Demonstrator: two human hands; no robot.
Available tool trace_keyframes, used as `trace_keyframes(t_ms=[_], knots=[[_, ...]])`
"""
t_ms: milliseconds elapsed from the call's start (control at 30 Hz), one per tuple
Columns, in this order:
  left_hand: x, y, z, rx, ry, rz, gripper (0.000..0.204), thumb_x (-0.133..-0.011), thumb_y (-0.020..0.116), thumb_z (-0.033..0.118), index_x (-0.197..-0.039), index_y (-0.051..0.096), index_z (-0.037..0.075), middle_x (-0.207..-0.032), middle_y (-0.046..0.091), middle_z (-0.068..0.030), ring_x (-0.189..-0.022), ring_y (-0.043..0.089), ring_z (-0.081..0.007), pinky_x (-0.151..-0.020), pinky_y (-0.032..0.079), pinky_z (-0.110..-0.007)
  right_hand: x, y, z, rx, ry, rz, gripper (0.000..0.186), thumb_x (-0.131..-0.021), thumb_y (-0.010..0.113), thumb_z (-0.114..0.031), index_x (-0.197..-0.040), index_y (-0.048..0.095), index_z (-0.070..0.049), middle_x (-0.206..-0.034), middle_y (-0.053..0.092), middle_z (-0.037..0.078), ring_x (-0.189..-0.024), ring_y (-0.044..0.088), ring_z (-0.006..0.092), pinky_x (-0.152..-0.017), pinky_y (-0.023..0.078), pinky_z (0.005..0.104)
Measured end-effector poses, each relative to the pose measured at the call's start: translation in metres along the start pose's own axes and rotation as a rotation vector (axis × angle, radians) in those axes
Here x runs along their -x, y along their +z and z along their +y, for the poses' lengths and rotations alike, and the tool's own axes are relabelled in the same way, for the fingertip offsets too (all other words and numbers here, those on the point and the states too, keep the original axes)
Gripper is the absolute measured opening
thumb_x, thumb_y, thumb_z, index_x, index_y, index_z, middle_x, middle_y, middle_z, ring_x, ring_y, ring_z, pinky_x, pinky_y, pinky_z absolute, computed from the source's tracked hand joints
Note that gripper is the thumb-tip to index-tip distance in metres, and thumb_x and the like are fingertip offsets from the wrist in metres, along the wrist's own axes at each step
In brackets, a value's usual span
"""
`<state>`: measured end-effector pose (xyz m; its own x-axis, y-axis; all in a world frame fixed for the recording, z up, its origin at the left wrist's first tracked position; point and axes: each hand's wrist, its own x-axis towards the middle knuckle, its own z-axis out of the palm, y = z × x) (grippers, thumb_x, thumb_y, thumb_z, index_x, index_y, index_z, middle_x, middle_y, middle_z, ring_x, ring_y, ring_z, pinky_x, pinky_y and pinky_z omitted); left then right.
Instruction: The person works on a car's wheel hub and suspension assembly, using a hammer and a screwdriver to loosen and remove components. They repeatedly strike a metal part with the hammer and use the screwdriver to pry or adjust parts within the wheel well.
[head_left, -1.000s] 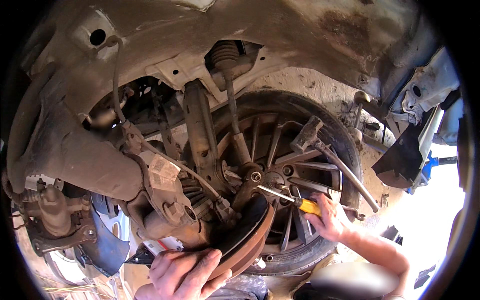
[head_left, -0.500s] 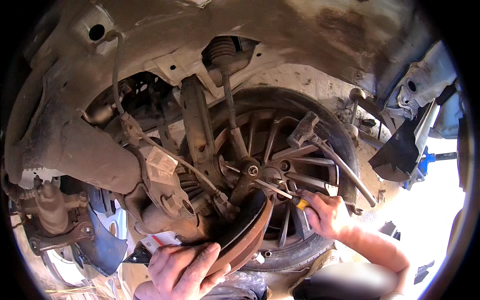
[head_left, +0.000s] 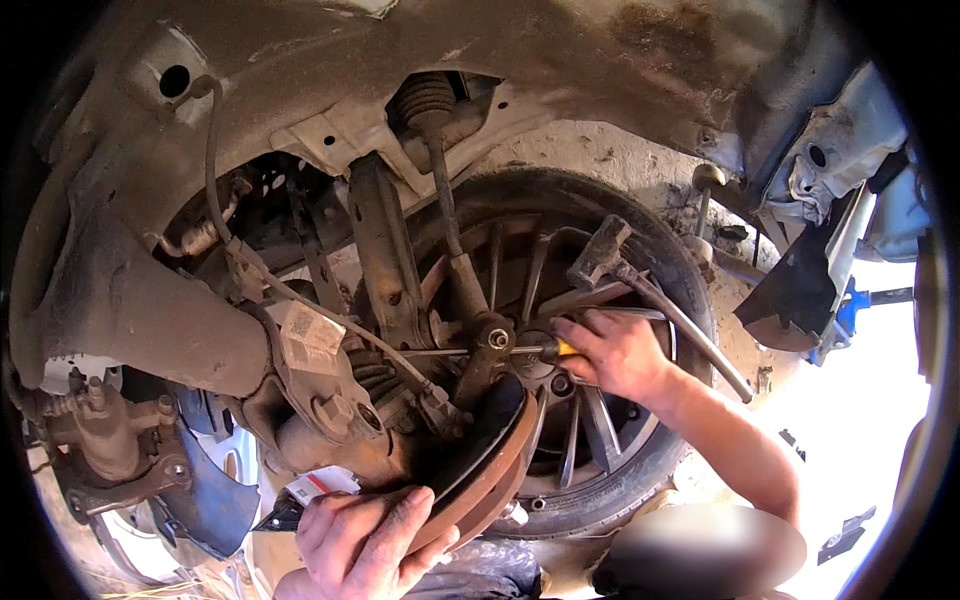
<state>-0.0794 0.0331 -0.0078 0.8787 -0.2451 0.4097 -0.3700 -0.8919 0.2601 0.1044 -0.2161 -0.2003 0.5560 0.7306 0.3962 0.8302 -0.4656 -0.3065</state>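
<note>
My left hand [head_left: 365,540] is closed on the lower rim of a rusty brake disc [head_left: 500,470], thumb and fingers at its edge. With my right hand [head_left: 618,352] I grip the yellow and black handle of a screwdriver [head_left: 548,350]. Its thin shaft runs level to the left at the tie rod end [head_left: 494,338], and a length of shaft shows on the far side of that joint. Whether it goes through or behind the joint I cannot tell. The steering knuckle beside the disc is partly hidden.
Behind the joint lies a wheel with a tyre [head_left: 690,270], and a hammer [head_left: 680,315] rests across its spokes. A strut [head_left: 170,310] and a brake caliper [head_left: 115,440] are at left. A cable [head_left: 330,320] crosses the middle. Torn black plastic [head_left: 790,305] hangs at right.
My right hand has moved up and left with the screwdriver, whose shaft has turned from slanting to level at the tie rod end. My left hand stays on the disc; the view has shifted slightly.
</note>
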Motion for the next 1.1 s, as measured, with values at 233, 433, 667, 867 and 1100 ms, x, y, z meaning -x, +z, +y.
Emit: trace_keyframes(t_ms=[233, 433, 667, 867, 1100], knots=[[0.002, -0.002, -0.006, 0.052, 0.007, -0.023, 0.037, -0.080, 0.083, 0.014, -0.111, 0.071, -0.002, -0.095, 0.069, -0.0139, -0.074, 0.066, -0.0286, -0.064, 0.053, -0.038, 0.011, -0.015, 0.007, -0.056, 0.024, -0.076, 0.045, -0.079, 0.077, -0.032, -0.114, 0.064, -0.006, -0.082, 0.060, 0.010, -0.071, 0.065, 0.0272, -0.061, 0.053, 0.0373], [0.003, -0.007, -0.005, -0.006, -0.022, -0.061, 0.037, -0.081, 0.083, 0.014, -0.113, 0.070, -0.001, -0.097, 0.069, -0.0141, -0.077, 0.065, -0.0303, -0.068, 0.054, -0.039, 0.076, -0.055, -0.004, -0.200, 0.226, -0.223, 0.038, -0.081, 0.076, -0.021, -0.108, 0.060, 0.002, -0.092, 0.064, 0.016, -0.078, 0.066, 0.0357, -0.069, 0.055, 0.0417], [0.001, 0.000, 0.002, -0.068, -0.017, 0.025, 0.033, -0.084, 0.082, 0.017, -0.108, 0.072, -0.002, -0.090, 0.069, -0.0131, -0.074, 0.065, -0.0285, -0.065, 0.054, -0.038, 0.102, -0.066, -0.031, -0.293, 0.418, -0.212, 0.035, -0.088, 0.072, -0.023, -0.111, 0.057, 0.000, -0.095, 0.065, 0.017, -0.077, 0.066, 0.0388, -0.064, 0.054, 0.0441], [0.022, 0.008, 0.011, -0.182, -0.213, 0.027, 0.047, -0.088, 0.075, 0.037, -0.109, 0.069, -0.005, -0.092, 0.063, -0.0163, -0.081, 0.060, -0.0328, -0.073, 0.049, -0.043, 0.096, -0.064, -0.037, -0.304, 0.384, -0.153, 0.035, -0.086, 0.073, -0.022, -0.107, 0.058, 0.001, -0.091, 0.062, 0.016, -0.078, 0.065, 0.0362, -0.064, 0.054, 0.0420], [0.015, 0.011, 0.011, -0.167, -0.168, 0.062, 0.048, -0.087, 0.077, 0.037, -0.108, 0.068, -0.005, -0.089, 0.061, -0.0152, -0.078, 0.058, -0.0309, -0.070, 0.047, -0.041, 0.106, -0.044, -0.038, -0.269, 0.340, -0.123, 0.039, -0.086, 0.073, -0.022, -0.110, 0.055, 0.002, -0.091, 0.061, 0.016, -0.073, 0.064, 0.0358, -0.060, 0.054, 0.0420]])
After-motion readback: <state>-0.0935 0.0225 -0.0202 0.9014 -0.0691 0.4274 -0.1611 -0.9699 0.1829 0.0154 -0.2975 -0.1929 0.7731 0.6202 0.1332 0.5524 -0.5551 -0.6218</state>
